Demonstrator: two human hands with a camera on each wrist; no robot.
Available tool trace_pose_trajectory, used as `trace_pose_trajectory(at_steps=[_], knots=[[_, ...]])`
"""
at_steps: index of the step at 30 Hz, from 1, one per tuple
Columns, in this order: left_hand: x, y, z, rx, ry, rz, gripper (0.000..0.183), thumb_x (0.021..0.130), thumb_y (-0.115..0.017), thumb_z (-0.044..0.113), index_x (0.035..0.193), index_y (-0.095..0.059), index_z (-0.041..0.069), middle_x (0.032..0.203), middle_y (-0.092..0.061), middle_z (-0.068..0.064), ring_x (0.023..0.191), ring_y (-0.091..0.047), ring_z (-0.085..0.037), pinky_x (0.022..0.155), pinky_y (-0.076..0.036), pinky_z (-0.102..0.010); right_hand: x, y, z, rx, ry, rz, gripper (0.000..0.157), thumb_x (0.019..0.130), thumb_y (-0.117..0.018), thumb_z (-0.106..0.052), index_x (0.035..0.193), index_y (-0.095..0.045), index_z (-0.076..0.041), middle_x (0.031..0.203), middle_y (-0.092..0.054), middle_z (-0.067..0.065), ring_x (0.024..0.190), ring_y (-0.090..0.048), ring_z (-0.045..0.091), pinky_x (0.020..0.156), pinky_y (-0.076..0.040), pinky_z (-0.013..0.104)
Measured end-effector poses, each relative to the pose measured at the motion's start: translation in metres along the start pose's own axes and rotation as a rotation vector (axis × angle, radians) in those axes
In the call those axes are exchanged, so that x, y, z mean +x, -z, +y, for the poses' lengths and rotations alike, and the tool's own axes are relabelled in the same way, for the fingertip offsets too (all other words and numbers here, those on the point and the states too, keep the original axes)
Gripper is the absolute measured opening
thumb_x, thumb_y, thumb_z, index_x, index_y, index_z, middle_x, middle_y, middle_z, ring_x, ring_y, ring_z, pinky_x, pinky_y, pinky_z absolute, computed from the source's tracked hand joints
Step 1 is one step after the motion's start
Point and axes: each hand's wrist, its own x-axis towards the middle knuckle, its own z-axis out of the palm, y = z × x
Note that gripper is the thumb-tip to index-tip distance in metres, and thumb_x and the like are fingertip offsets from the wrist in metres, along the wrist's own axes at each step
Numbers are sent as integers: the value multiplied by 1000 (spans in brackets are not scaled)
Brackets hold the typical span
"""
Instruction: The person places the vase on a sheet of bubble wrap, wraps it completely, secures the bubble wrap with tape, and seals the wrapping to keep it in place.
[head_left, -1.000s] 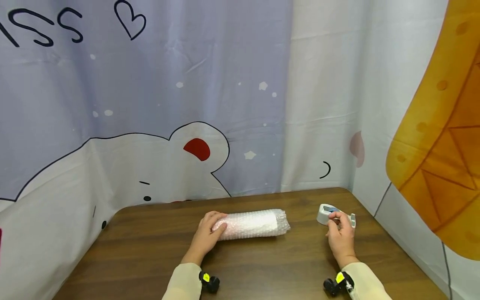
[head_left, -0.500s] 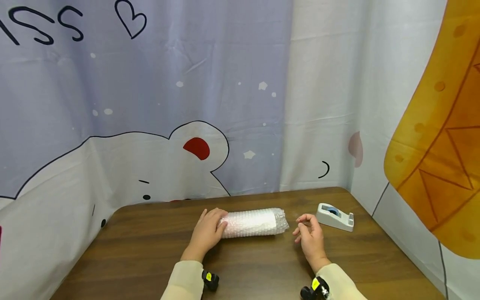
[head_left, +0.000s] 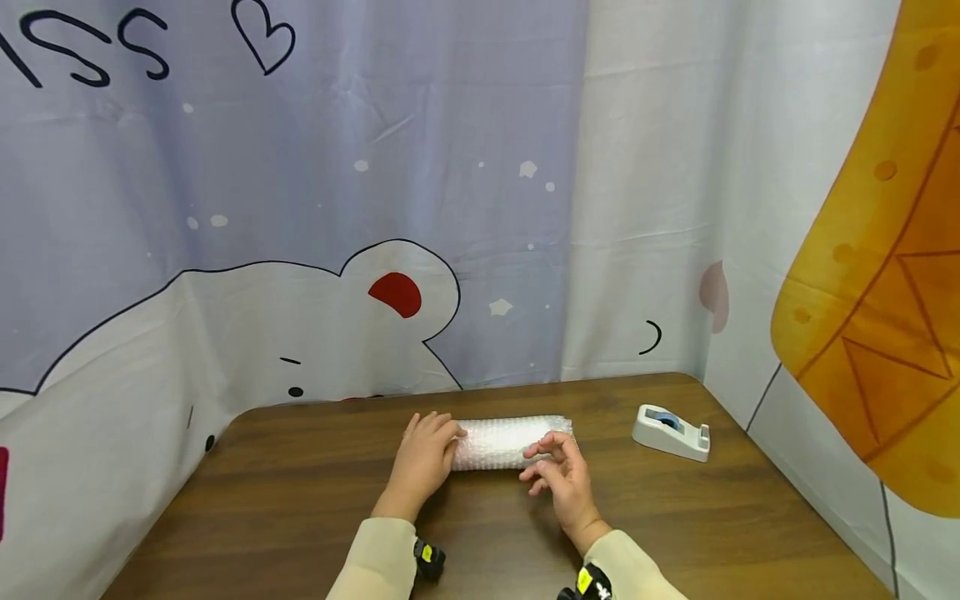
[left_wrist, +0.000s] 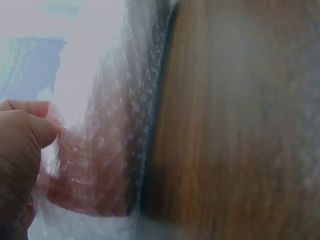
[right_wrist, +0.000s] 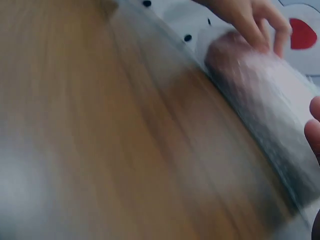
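A cylindrical item in bubble wrap (head_left: 498, 442) lies crosswise on the wooden table; a pinkish part shows through near its left end. My left hand (head_left: 422, 458) is at that end. Its thumb and fingers grip the bubble wrap (left_wrist: 95, 145) from above in the left wrist view. Over the right end of the roll is my right hand (head_left: 564, 483), fingers loosely bent and apart, with no visible thing between them. Only its fingertips (right_wrist: 314, 132) show at the edge of the right wrist view. Whether they touch the wrap cannot be told.
A white tape dispenser (head_left: 671, 433) with a blue-cored roll stands to the right on the brown wooden table (head_left: 300, 508). Behind the table hangs a printed curtain (head_left: 487, 208), which also runs along the right side.
My right hand has left the tape dispenser and moved left to the roll's right end. My left hand has shifted slightly right along the roll, keeping its hold.
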Motion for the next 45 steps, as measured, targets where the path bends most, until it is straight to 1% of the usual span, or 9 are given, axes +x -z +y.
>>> trace_pose_trajectory(at_steps=[4,9,15,18,23,25,29,37,45], knots=[[0,-1,2,24,-1,28,12,90,-74,12,96,-66,19,123,-70,-13,121,-60,-43,109,-37,-62,3,-16,5,73,13,-47,34,91,-50,10,123,-39,13,107,-54,42,77,-72,34,50,-57,40],[0,-2,5,27,3,26,9,92,-72,14,92,-63,17,126,-68,-17,123,-58,-46,108,-38,-62,8,-26,9,115,-15,7,49,93,-51,8,137,-30,9,117,-53,44,84,-72,39,56,-59,39],[5,7,16,47,64,-59,15,94,-67,26,84,-57,19,129,-66,-17,130,-53,-45,113,-31,-62,10,-30,9,21,-137,68,60,91,-50,12,144,-27,-4,119,-58,38,80,-72,35,52,-56,36],[19,11,27,93,64,-94,28,97,-63,34,76,-53,19,115,-69,-12,120,-60,-37,111,-36,-59,11,-31,8,-30,-163,81,64,88,-52,14,144,-30,-6,117,-60,35,78,-72,35,51,-54,35],[37,8,37,125,119,-151,28,98,-63,43,97,-57,16,99,-58,-6,90,-60,-29,86,-50,-46,10,-31,9,-114,-200,85,67,87,-53,17,145,-31,-8,115,-62,31,76,-72,36,50,-53,36],[39,3,38,115,153,-185,33,100,-60,45,116,-58,17,106,-57,-8,93,-58,-29,84,-49,-45,9,-31,10,-132,-213,85,68,88,-54,17,146,-31,-9,116,-63,30,76,-72,39,50,-54,38],[37,-10,35,137,141,-219,42,104,-49,48,138,-59,25,125,-62,-9,114,-58,-34,100,-43,-53,9,-31,12,-123,-220,90,68,87,-54,17,146,-34,-12,116,-65,28,76,-71,39,51,-54,40],[29,-25,30,180,108,-173,56,95,-48,69,131,-65,29,116,-67,-5,107,-59,-32,97,-41,-56,9,-28,9,50,-289,56,60,92,-48,11,146,-34,-8,99,-67,34,66,-72,25,50,-54,30],[29,-31,29,192,117,-155,60,92,-47,73,130,-66,31,112,-67,-3,104,-60,-31,95,-40,-54,2,-35,-1,192,-418,13,53,95,-46,2,145,-29,-2,73,-72,7,51,-65,16,46,-51,27]])
